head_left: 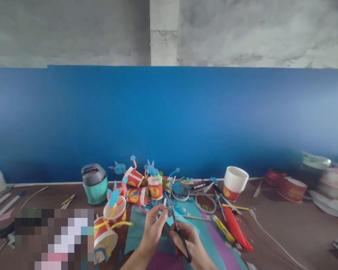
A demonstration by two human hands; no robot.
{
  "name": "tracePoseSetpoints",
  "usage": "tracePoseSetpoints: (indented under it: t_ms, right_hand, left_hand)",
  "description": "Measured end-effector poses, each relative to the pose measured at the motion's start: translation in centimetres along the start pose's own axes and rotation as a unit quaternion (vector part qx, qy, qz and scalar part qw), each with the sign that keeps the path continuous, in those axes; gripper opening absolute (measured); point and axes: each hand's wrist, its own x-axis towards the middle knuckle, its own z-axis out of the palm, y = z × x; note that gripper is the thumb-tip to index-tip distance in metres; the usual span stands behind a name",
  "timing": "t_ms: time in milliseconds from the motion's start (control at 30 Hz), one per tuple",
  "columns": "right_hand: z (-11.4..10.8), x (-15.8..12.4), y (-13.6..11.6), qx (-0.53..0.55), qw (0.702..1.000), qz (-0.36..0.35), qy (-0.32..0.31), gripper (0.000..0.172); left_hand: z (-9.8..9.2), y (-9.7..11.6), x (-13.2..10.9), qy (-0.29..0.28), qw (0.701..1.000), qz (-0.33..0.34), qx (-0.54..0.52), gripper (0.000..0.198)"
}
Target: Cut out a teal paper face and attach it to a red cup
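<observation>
**Scissors (pixel 177 225) and pale scrap (pixel 165 203) in hand, front-centre of tabletop (pixel 287 213)**

Right hand (pixel 190 242) is closed around the black scissor handles, with the blades pointing up and away toward the left hand (pixel 154 225). Left thumb and forefinger are pinched together on the pale scrap right at the blade tips. The scrap is too small to tell its material.

Handling, as I judge it:
- Scissors: stiff, thin dark blades, light enough for one hand. Hold by the handle loops only, since the tips are sharp and sit close to the left fingertips.
- Scrap: near weightless and probably floppy. It needs an edge pinch close to the cut line or it will fold away from the blades.
- Teal paper sheet (pixel 139 228) and purple paper sheet (pixel 214 245) lie flat under both hands. They look thin and matte, would slide easily on the brown tabletop, and would crease if grabbed mid-sheet.

Around the hands:
- Red-and-white paper cups (pixel 154 189) sit behind and to the left, some upright and some tipped. Blue paper discs on thin coloured strips stick out of them. Light, crushable, easily knocked.
- An upturned paper cup (pixel 235 183) stands toward the back right.
- A teal jar (pixel 94 184) with a grey lid is a hard, smooth cylinder toward the back left.
- Tape rings (pixel 204 203), a yellow utility knife (pixel 223 229) and a glossy red tool (pixel 238 228) lie just right of the sheets.
- A blue backdrop (pixel 169 120) runs along the back edge.
</observation>
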Motion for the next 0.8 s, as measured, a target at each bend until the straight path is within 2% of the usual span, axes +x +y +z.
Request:
tracePoseSetpoints:
  t_ms: [233,567,800]
  right_hand:
    - [-0.1,-0.1,0.0,-0.002,1.000,-0.011,-0.002,0.040]
    - [0.0,0.1,-0.2,-0.013,1.000,0.014,0.004,0.046]
    - [0.0,-0.2,-0.3,-0.016,1.000,0.021,0.001,0.046]
  left_hand:
    - [0.2,1.1,-0.1,-0.013,1.000,0.003,0.019,0.023]
    - [-0.1,0.0,0.0,-0.010,1.000,0.003,0.008,0.025]
    - [-0.1,0.0,-0.1,-0.006,1.000,-0.002,0.006,0.026]
